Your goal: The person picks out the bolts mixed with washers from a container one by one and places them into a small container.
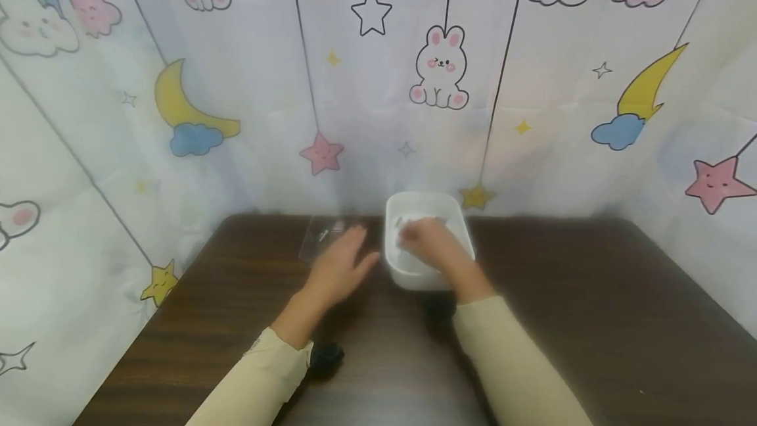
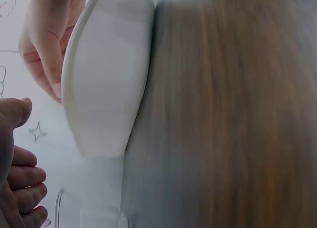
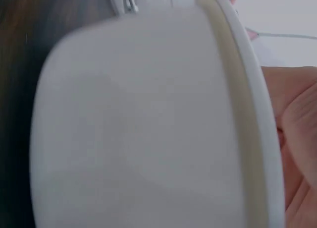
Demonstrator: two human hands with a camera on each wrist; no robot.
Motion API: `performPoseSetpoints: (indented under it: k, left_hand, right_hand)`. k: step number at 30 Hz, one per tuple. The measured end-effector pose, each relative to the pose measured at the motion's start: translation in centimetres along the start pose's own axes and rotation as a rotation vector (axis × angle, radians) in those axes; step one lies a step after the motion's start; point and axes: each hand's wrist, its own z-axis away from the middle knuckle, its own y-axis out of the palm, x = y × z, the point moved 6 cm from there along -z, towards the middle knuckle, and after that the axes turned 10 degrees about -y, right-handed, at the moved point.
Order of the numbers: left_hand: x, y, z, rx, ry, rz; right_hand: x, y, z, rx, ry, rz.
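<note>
A white plastic tub [image 1: 427, 281] with rounded corners stands near the table's back edge. My right hand [image 1: 434, 242] reaches over its rim with curled, downward fingers, blurred by motion. In the left wrist view the right hand's fingers [image 2: 49, 59] dip behind the tub wall [image 2: 109, 69], so I cannot tell what they hold. Small greyish pieces [image 1: 399, 223] lie inside the tub. Left of it is a shallow clear plastic box [image 1: 308, 252] with a small metallic piece [image 1: 323, 235] in it. My left hand [image 1: 338, 267] hovers by this box's right side, fingers extended and thumb apart.
The dark wood-grain table [image 1: 556, 321] meets a white patterned curtain [image 1: 378, 84] at the back, which also hangs at both sides. A dark object [image 1: 325, 360] sits under the left wrist, another [image 1: 439, 307] under the right.
</note>
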Motion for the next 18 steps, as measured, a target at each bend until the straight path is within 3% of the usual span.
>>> performPoseSetpoints:
  k: [7, 15, 18]
  left_hand:
    - [-1.8, 2.4, -0.6, 0.081, 0.012, 0.007]
    - [-3.0, 3.2, -0.8, 0.091, 0.046, -0.001]
    - [-3.0, 3.1, -0.8, 0.095, 0.037, -0.009]
  right_hand:
    - [-3.0, -0.8, 1.9, 0.166, 0.226, 0.013]
    - [-3.0, -0.3, 2.9, 0.274, 0.264, -0.075]
    - [-2.9, 0.3, 2.8, 0.319, 0.235, -0.061]
